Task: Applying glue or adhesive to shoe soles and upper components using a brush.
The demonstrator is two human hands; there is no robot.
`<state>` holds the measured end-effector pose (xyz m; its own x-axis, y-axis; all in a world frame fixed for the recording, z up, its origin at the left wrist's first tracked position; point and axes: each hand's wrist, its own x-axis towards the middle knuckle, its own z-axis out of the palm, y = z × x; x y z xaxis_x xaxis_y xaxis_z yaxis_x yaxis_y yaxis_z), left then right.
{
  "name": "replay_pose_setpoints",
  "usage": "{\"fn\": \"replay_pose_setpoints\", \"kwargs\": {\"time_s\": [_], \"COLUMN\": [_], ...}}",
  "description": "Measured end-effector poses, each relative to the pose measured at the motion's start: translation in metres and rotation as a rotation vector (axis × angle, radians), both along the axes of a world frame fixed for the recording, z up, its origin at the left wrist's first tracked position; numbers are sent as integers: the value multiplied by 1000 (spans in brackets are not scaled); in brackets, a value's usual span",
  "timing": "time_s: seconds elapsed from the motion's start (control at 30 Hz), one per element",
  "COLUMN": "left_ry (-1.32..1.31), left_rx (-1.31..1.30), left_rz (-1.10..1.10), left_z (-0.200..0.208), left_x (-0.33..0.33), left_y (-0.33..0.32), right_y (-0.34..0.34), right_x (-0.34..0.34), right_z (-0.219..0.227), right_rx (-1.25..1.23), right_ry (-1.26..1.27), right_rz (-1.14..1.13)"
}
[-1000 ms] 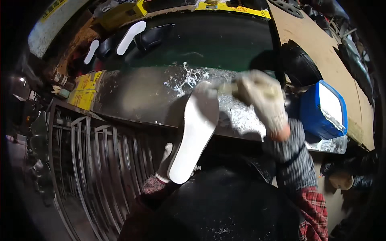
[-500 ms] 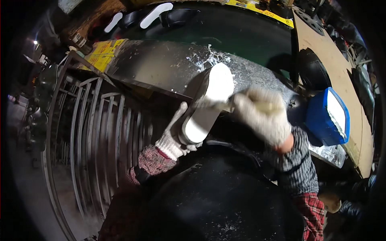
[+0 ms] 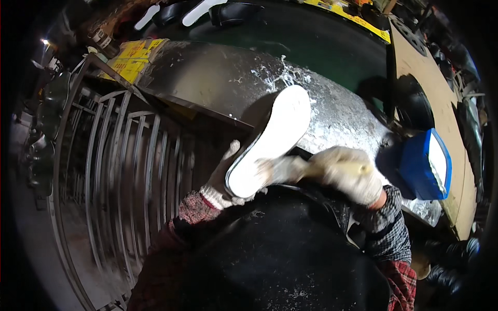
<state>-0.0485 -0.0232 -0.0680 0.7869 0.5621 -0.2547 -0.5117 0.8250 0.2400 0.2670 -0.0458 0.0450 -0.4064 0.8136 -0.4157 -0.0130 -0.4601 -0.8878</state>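
Note:
My left hand (image 3: 219, 179), in a whitish knit glove, is closed around the heel end of a shoe (image 3: 284, 116). The shoe's sole-shaped underside faces up, all white with a dark edge, and its toe end points away to the upper right. My left thumb stands up along the side; the other fingers are mostly hidden beneath. From the right, my gloved right hand (image 3: 350, 173) grips a brush (image 3: 288, 169), a little smeared by motion. Its bristles touch the white surface near the heel.
A blue tub (image 3: 415, 166) of white paste stands at the right on the white-smeared metal bench (image 3: 207, 78). Beyond lies a dark green belt (image 3: 321, 46) bearing black shoe parts and white sole shapes. A metal rack (image 3: 122, 171) stands at the left; tan board (image 3: 441, 103) runs along the right.
The brush has moved from the shoe's middle down to the heel. White now covers the middle band that looked grey before. My right hand has shifted slightly lower.

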Motion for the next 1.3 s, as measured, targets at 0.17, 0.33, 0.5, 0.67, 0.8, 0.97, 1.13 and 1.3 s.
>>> {"fn": "replay_pose_setpoints", "kwargs": {"time_s": [0.17, 0.33, 0.5, 0.67, 0.8, 0.97, 1.13, 1.3], "left_ry": [-117, -567, 29, 205, 283, 70, -21, -97], "left_rx": [-325, -234, -141, -10, 159, 68, 76, 47], "left_rz": [24, -166, 109, 633, 506, -297, -97, 88], "left_z": [12, -8, 57, 88, 111, 80, 101, 117], "left_x": [-10, -24, -14, 35, 113, 290, 402, 423], "left_y": [-3, 12, 75, 152, 158, 150, 131, 124], "right_y": [40, 22, 13, -21, -83, -154, -189, -213], "right_x": [27, -18, -12, 47, 109, 157, 162, 164], "right_z": [-9, 19, 44, 81, 76, 70, 47, 41], "right_rx": [563, 1429, 1507, 1493, 856, 1233, 1114, 1051], "right_ry": [-230, -886, -681, -939, 6, -890, -866, -853], "right_rz": [-549, 59, 67, -277, -1041, -1322, -1382, -1373]}}
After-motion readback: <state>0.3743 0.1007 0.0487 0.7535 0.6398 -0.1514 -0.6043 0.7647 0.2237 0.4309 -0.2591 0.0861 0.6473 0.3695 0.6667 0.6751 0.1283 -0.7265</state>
